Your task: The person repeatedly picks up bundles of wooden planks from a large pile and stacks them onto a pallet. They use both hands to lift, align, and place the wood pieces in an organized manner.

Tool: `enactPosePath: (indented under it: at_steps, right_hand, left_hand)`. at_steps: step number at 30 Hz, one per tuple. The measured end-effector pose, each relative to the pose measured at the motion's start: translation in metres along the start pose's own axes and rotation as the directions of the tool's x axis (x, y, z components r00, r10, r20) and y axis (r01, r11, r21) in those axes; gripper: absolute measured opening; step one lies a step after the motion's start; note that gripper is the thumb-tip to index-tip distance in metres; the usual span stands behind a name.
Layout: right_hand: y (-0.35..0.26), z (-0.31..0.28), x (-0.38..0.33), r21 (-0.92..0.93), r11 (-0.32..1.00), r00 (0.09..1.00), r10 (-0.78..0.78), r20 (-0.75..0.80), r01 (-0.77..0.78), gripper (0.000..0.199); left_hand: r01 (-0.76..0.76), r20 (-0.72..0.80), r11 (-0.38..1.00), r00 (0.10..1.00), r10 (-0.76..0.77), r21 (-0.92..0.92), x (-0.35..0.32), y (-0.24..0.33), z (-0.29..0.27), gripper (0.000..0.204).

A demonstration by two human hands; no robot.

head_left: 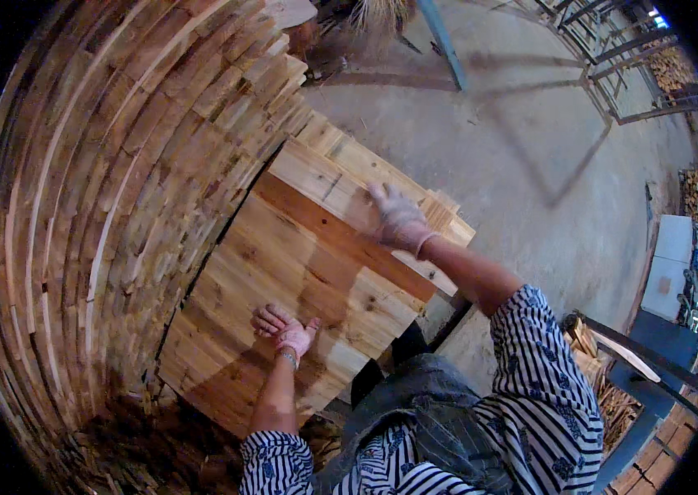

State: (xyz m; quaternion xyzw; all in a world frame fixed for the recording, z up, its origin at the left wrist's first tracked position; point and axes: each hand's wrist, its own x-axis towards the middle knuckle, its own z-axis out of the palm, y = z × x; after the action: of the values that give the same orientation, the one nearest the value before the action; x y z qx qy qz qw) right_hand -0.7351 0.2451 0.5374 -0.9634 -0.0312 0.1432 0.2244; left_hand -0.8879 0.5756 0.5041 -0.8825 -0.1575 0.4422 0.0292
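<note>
Pale wooden boards (237, 264) lie side by side in front of me, forming a broad flat surface. A darker reddish-brown board (328, 227) runs across its far part, with lighter planks (309, 176) beyond it. My left hand (285, 330), in a thin pale glove, rests on the nearer boards with its fingers spread. Farther off and to the right, my right hand (400, 218), gloved likewise, lies over the lighter planks near the far edge. Its fingers are stretched out and no object shows in its grasp.
A tall stack of wood strips (118, 157) curves along the left, right beside the boards. Concrete floor (522, 132) stretches beyond. A blue post (443, 45) stands at the top, a metal frame (605, 62) at far right. Wood pieces (619, 400) fill a holder at lower right.
</note>
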Motion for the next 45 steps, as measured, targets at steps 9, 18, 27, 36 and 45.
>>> enactPosePath:
  at_steps: [9, 18, 27, 36, 45]
  right_hand:
    - [0.047, -0.001, 0.023, 0.006, 0.989, 0.988, 0.148, 0.036, -0.149, 0.073]
    - [0.038, -0.021, 0.040, -0.100, 0.983, 0.988, 0.157, -0.008, -0.157, 0.077]
    - [0.060, -0.080, -0.015, 0.178, 0.983, 0.979, -0.003, -0.203, 0.040, 0.067]
    - [-0.007, -0.024, -0.027, -0.299, 0.948, 0.959, -0.177, -0.222, 0.106, 0.062]
    - [-0.002, 0.019, -0.008, -0.222, 0.972, 0.997, 0.077, 0.002, -0.074, 0.046]
  left_hand:
    - [0.005, -0.060, 0.997, 0.998, -0.001, 0.072, 0.006, -0.003, 0.015, 0.136]
    - [-0.075, 0.088, 0.997, 0.993, 0.073, 0.017, -0.033, 0.015, -0.060, 0.127]
    - [-0.014, -0.035, 1.000, 0.999, 0.013, -0.005, 0.000, 0.004, -0.006, 0.128]
    - [-0.082, -0.093, 0.995, 0.993, 0.077, -0.049, -0.011, 0.005, -0.004, 0.126]
    - [-0.023, -0.065, 0.997, 0.998, 0.019, -0.075, -0.002, 0.009, -0.004, 0.129]
